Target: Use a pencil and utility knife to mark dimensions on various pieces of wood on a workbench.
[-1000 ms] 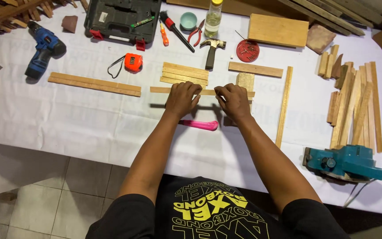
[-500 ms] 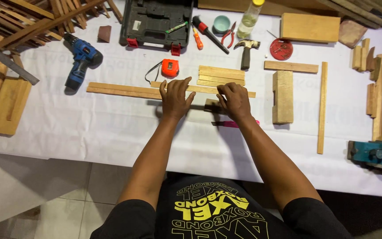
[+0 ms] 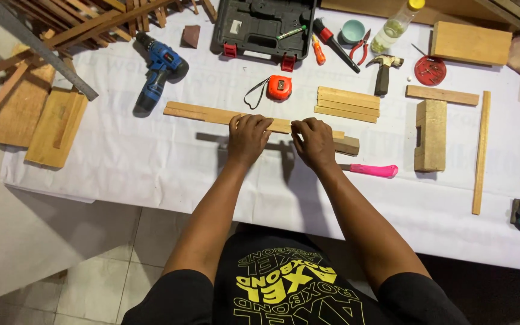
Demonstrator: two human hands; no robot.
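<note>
My left hand (image 3: 249,137) and my right hand (image 3: 313,141) both grip a thin wooden strip (image 3: 281,126) with curled fingers, side by side. The strip is held level just above the white-covered table (image 3: 151,162) and casts a dark shadow in front of it. Its left part lies over two long strips (image 3: 203,112) on the table. A small wood block (image 3: 348,145) sits right beside my right hand. A pink-handled tool (image 3: 373,170) lies further right. An orange tape measure (image 3: 279,87) is just beyond my hands.
Behind lie a stack of short strips (image 3: 347,103), a hammer (image 3: 383,72), a blue drill (image 3: 157,69), an open black tool case (image 3: 260,24) and a red lid of nails (image 3: 430,70). A notched block (image 3: 431,135) and a long strip (image 3: 481,150) lie right. Boards (image 3: 49,126) overhang the left edge.
Both hands have carried the strip leftwards along the table, from in front of the short-strip stack to over the long strips. The view has swung left with them.
</note>
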